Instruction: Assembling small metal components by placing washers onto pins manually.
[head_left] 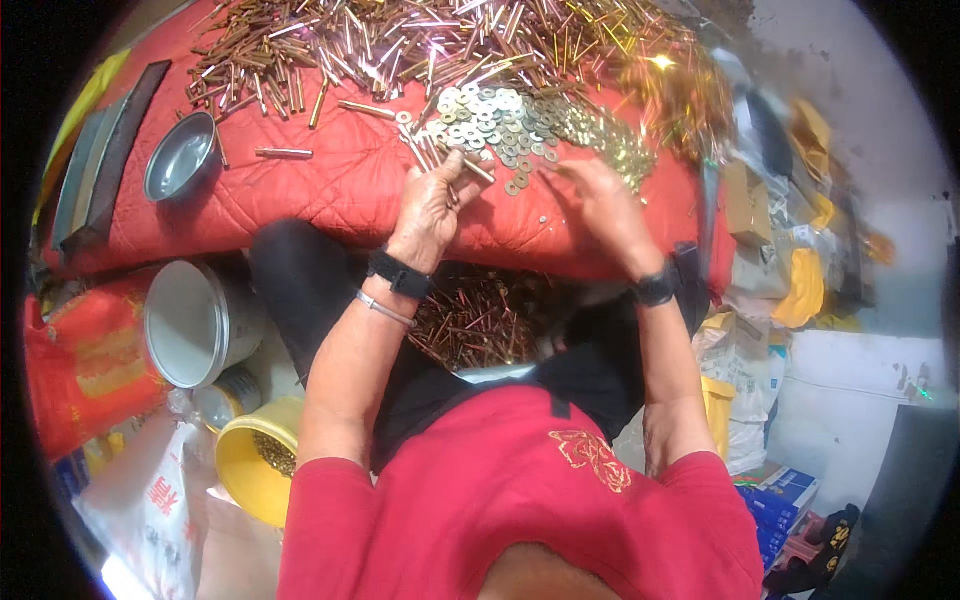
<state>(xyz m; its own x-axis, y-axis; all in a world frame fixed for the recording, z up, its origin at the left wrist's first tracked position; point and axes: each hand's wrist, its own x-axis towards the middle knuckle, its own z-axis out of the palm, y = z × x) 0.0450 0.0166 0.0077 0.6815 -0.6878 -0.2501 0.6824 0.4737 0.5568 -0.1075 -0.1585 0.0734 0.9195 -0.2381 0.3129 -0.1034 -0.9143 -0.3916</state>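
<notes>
My left hand (433,203) is closed around several slim metal rods (470,166) that look like bolts, their ends sticking out past the fingers. Just beyond it lies a heap of flat round washers (490,120) on the red quilted cover (330,190). My right hand (605,208) hovers at the near right side of the washers, close to a pile of small gold-coloured pieces (600,135). Motion smears its fingers, so I cannot tell whether they hold anything. A large mass of copper-coloured rods (400,45) spreads across the far part of the cover.
A metal bowl (182,158) stands at the left on the cover, beside a dark long bar (115,150). More rods (475,325) lie below, between my legs. Lower left are a white bucket (187,322) and a yellow bucket (255,455). Bags and boxes (748,205) crowd the right.
</notes>
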